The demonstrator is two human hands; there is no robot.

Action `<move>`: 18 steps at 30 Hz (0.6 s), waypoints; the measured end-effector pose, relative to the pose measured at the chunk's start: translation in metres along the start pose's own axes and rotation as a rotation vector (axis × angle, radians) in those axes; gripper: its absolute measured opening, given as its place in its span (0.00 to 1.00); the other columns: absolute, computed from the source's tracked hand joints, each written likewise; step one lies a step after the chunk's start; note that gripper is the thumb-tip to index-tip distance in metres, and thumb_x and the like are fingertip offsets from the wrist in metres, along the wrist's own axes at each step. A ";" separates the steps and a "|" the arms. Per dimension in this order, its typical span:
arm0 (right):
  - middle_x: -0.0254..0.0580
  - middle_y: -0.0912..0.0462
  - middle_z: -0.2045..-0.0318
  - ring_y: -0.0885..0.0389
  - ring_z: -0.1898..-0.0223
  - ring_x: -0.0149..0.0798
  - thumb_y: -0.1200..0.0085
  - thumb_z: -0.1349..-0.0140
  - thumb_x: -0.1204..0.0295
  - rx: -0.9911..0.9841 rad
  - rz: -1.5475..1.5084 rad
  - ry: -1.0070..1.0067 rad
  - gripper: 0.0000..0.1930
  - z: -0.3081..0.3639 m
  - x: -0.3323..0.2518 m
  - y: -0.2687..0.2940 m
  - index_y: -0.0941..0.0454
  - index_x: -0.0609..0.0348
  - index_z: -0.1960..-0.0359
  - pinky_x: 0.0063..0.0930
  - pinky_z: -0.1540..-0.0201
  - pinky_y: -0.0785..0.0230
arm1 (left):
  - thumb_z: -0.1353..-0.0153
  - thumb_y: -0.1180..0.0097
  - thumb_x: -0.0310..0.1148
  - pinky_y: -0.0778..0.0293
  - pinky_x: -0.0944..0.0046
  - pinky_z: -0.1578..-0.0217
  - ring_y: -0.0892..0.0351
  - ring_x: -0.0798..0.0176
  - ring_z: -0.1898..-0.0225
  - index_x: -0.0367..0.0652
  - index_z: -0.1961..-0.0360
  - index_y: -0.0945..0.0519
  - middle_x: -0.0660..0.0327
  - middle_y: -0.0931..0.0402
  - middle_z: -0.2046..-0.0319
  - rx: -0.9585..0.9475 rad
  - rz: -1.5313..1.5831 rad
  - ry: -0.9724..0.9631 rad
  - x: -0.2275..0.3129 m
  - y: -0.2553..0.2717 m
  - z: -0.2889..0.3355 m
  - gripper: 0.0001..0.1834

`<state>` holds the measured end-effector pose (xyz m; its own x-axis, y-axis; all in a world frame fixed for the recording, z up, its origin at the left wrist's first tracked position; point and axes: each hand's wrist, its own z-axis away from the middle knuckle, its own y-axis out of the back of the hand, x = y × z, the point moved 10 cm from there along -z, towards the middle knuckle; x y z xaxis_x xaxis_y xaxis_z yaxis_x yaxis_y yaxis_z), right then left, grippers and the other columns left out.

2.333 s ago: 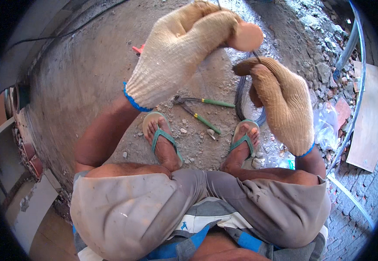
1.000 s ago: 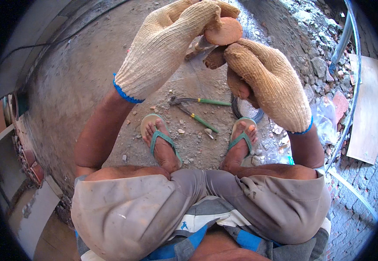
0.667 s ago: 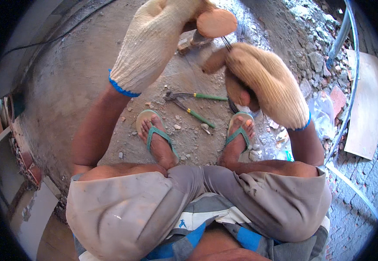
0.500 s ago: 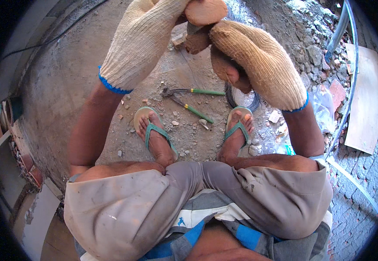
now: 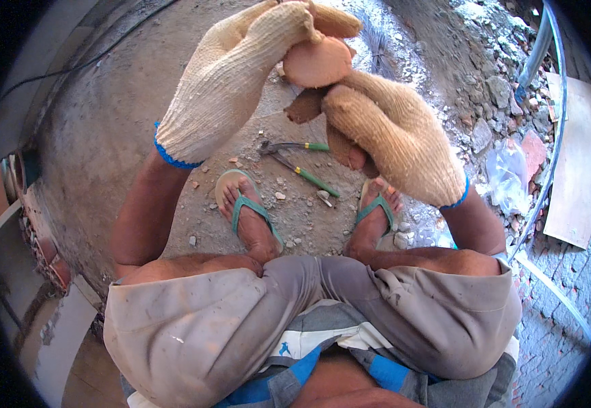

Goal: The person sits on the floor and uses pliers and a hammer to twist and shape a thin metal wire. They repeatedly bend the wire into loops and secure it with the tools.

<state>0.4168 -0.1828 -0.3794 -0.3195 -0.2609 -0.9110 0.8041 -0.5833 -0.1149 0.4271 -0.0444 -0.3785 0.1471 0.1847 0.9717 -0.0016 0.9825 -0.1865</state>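
Note:
My left hand (image 5: 231,85) wears a cream knitted glove with a blue cuff and reddish-brown coating on its fingers. My right hand (image 5: 397,129), in a matching but browner glove, is slightly lower and nearer. Both hands have curled fingers and meet in front of me, above the ground. A rounded reddish-brown piece (image 5: 318,62) shows between them; whether it is a coated glove thumb or a separate thing I cannot tell. Below the hands lie pincers (image 5: 316,181) with green handles and a dark head, their handles spread apart.
My sandalled feet (image 5: 248,214) stand on dusty ground on either side of the pincers. Thin wires (image 5: 377,44) lie beyond my hands. To the right are rubble (image 5: 499,92), a clear plastic bag (image 5: 507,177), a blue-grey hose (image 5: 559,136) and a pale board (image 5: 574,163).
Both hands have come down closer to me, the right one also slightly leftward. The rounded piece sits lower in view. The wire coil near my right foot is now hidden behind my right hand.

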 end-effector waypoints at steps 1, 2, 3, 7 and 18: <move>0.30 0.23 0.77 0.27 0.74 0.24 0.49 0.20 0.56 -0.004 -0.016 -0.013 0.20 0.001 0.003 -0.002 0.15 0.60 0.46 0.25 0.71 0.34 | 0.22 0.50 0.51 0.19 0.68 0.58 0.14 0.64 0.57 0.32 0.38 0.21 0.52 0.12 0.55 0.019 -0.037 -0.015 -0.001 0.003 0.001 0.31; 0.31 0.23 0.76 0.26 0.74 0.25 0.49 0.20 0.56 -0.022 0.006 -0.011 0.20 0.002 0.005 -0.006 0.15 0.60 0.46 0.25 0.70 0.33 | 0.22 0.52 0.52 0.19 0.66 0.55 0.14 0.62 0.56 0.31 0.37 0.22 0.50 0.13 0.55 0.035 -0.074 -0.028 -0.001 0.005 0.003 0.32; 0.31 0.22 0.76 0.26 0.74 0.25 0.50 0.20 0.57 -0.044 0.021 -0.019 0.19 0.004 0.008 -0.010 0.15 0.59 0.46 0.25 0.70 0.32 | 0.21 0.54 0.53 0.19 0.65 0.52 0.14 0.60 0.55 0.30 0.36 0.23 0.48 0.13 0.55 0.047 -0.109 -0.040 0.000 0.006 0.005 0.33; 0.38 0.19 0.73 0.20 0.71 0.31 0.50 0.20 0.61 -0.037 0.031 0.074 0.17 0.009 0.014 -0.023 0.16 0.60 0.46 0.29 0.67 0.26 | 0.21 0.57 0.59 0.20 0.58 0.43 0.15 0.58 0.48 0.29 0.36 0.22 0.49 0.13 0.54 -0.116 -0.104 -0.054 0.000 -0.011 0.019 0.38; 0.50 0.14 0.63 0.12 0.62 0.51 0.47 0.23 0.61 -0.034 0.180 0.252 0.15 0.009 0.009 -0.029 0.17 0.59 0.48 0.42 0.58 0.21 | 0.21 0.55 0.61 0.20 0.56 0.39 0.15 0.53 0.43 0.27 0.38 0.23 0.46 0.14 0.52 -0.130 -0.100 0.116 -0.018 0.006 0.037 0.40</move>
<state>0.3859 -0.1749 -0.3806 -0.0400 -0.1562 -0.9869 0.8540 -0.5180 0.0474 0.3878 -0.0412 -0.3921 0.2532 0.0745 0.9645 0.1449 0.9829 -0.1140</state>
